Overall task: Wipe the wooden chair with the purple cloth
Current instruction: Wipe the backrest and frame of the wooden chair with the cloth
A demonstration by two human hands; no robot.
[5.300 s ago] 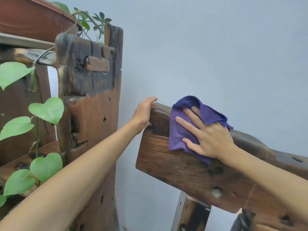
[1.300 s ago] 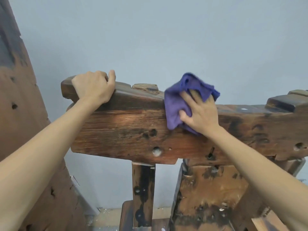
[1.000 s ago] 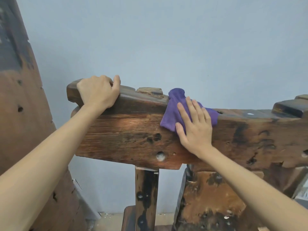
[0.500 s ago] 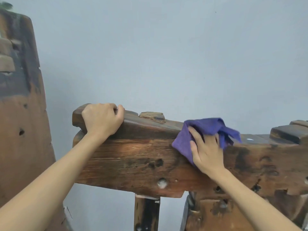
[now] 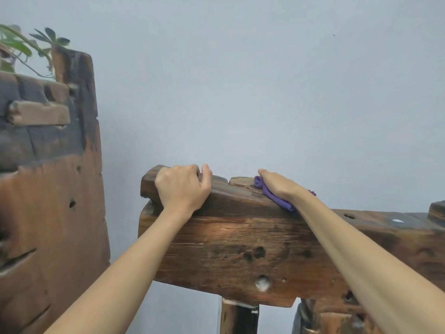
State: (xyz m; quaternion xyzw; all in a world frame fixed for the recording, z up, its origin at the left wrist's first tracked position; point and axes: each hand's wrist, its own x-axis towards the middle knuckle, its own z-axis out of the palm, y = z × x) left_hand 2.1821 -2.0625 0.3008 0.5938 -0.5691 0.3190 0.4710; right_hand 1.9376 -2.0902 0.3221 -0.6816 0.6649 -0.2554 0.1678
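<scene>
The wooden chair's thick, dark top rail [image 5: 240, 247] runs across the lower half of the view, pitted with holes. My left hand [image 5: 181, 188] grips the rail's left end, fingers curled over its top edge. My right hand [image 5: 277, 185] lies flat on top of the rail, pressing the purple cloth [image 5: 274, 197] against the wood. Most of the cloth is hidden under the palm; only its edges show.
A tall, weathered wooden piece [image 5: 50, 189] stands at the left, close to the rail's end, with green plant leaves [image 5: 21, 44] above it. A pale blue-grey wall [image 5: 265, 92] is right behind the chair. Chair posts [image 5: 238, 317] drop below the rail.
My right hand has moved the cloth from the rail's front face up onto its top edge and leftward. The view has tilted up. My left hand keeps its grip.
</scene>
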